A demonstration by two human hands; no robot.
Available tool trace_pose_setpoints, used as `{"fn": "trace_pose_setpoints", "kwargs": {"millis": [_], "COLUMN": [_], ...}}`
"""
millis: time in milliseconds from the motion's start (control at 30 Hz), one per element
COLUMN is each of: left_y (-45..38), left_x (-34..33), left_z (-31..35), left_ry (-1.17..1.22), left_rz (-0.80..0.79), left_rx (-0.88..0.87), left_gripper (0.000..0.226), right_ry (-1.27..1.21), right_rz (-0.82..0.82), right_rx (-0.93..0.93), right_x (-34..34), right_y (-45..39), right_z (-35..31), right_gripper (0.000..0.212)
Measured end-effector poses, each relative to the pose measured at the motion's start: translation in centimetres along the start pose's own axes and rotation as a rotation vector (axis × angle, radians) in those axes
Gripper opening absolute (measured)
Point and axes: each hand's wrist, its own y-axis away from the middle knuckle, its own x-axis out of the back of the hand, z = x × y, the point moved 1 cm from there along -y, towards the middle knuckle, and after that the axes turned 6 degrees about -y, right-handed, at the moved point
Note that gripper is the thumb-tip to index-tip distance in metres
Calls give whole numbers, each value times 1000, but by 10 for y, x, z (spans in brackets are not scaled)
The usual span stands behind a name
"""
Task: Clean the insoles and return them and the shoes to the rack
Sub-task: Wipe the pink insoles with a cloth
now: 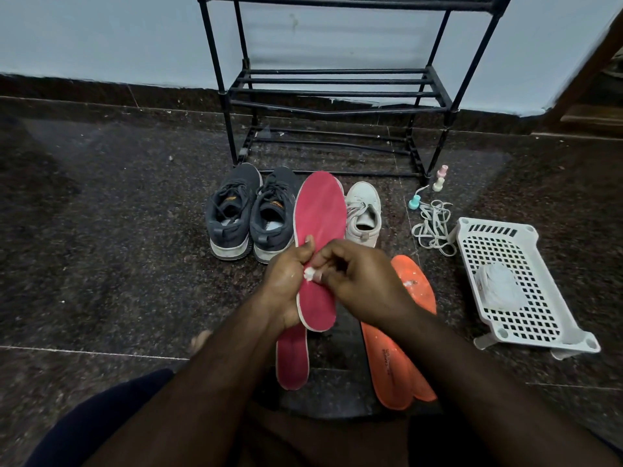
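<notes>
**Wiping the pink insole over the floor**

At left centre stands the pair of dark sneakers [251, 212]. My left hand [286, 281] grips the raised pink insole [318, 237] by its edge, fingers clamped on it. My right hand [357, 281] pinches a small white wad [309, 273] against it. I'd rub heel to toe with firm, short strokes, supporting from behind. Below lies a second pink insole [292, 358]; right of it, orange insoles [401, 348], a white shoe [364, 214], loose laces [433, 227] and a white basket [519, 284]. The rack [337, 92] at upper centre waits; the shoes crowd its front.
</notes>
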Motion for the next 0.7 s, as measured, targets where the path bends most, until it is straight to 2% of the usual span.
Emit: {"fn": "trace_pose_setpoints", "kwargs": {"millis": [67, 133, 200, 267, 400, 533, 700], "left_y": [0, 1, 2, 0, 0, 2, 0], "left_x": [0, 0, 0, 2, 1, -3, -3], "left_z": [1, 1, 1, 1, -1, -2, -4], "left_ry": [-7, -50, -65, -56, -67, -10, 37], "left_rz": [-22, -70, -121, -159, -183, -178, -209], "left_rx": [-39, -53, -32, -16, -1, -14, -22], "left_gripper": [34, 40, 48, 56, 63, 55, 69], "right_ry": [-132, -99, -59, -77, 100, 334, 287], "right_rz": [110, 223, 271, 276, 298, 158, 169], "right_rx": [-56, -51, -51, -46, 51, 141, 163], "right_x": [12, 24, 32, 32, 28, 16, 5], "right_y": [-9, -14, -16, -17, -20, -19, -16], "right_z": [1, 3, 4, 7, 5, 0, 3], "right_gripper": [19, 18, 18, 17, 23, 34, 21]}}
